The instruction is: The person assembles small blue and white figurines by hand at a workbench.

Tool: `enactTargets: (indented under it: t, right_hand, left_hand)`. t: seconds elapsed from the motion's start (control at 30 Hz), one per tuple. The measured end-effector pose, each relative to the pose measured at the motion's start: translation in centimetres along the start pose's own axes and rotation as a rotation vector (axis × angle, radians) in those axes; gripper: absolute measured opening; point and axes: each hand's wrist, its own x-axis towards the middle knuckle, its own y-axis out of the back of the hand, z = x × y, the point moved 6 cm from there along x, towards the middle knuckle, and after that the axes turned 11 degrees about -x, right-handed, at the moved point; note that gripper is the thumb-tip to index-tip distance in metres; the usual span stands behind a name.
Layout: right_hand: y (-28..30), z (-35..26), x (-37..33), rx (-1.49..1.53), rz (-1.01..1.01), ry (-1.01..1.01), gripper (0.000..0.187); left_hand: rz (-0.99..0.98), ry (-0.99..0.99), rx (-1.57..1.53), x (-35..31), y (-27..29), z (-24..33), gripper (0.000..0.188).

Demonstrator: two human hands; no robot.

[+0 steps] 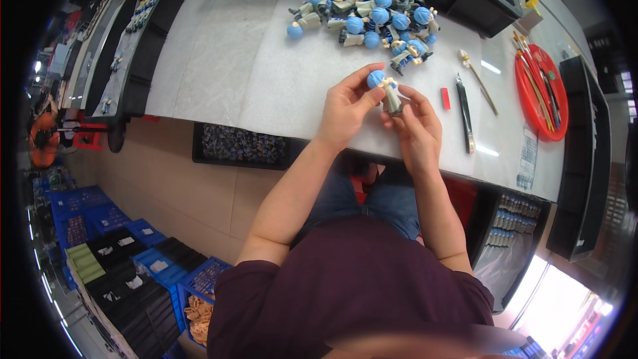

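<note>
Between my two hands, above the front part of the white worktable (266, 80), is a small figurine (391, 98) with a round blue head and a grey-beige lower body. My left hand (347, 108) pinches it from the left, its thumb across the upper body just below the head. The fingers of my right hand (420, 126) close on the figurine's lower end from the right. Farther back on the table lies a loose heap of similar blue-headed figurines (380, 16). Finer details of the held figurine are too small to make out.
Right of my hands lie a small red block (445, 98), a black craft knife (464, 116) and a brush (480, 83). A red tray (560, 83) holds several brushes. Black bins (492, 16) border the back. Below the front edge sits a crate of small dark parts (242, 145).
</note>
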Motion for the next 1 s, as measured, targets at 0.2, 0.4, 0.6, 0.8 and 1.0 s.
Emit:
enactTargets:
  t: [0.2,0.4,0.6,0.8,1.0]
  right_hand:
    - [-0.1,-0.3,-0.4,-0.108,0.028,0.104,0.032]
    - [-0.3,-0.8,-0.7,-0.232,0.064,0.221,0.033]
    - [-0.2,-0.1,-0.4,-0.025,0.092,-0.002,0.032]
    - [0.4,-1.1,-0.9,-0.214,0.223,0.332,0.036]
    - [0.5,-1.7,-1.3,-0.204,0.258,0.348,0.044]
  left_hand:
    - [-0.02,-0.002,-0.058,-0.2,0.0,-0.4,0.045]
    - [-0.024,-0.029,0.003,-0.3,0.2,-0.3,0.042]
    - [-0.03,0.004,-0.202,-0.2,0.3,0.1,0.039]
    - [-0.067,-0.047,-0.026,-0.3,-0.4,0.1,0.039]
    - [-0.009,-0.009,-0.022,0.0,-0.2,-0.6,0.04]
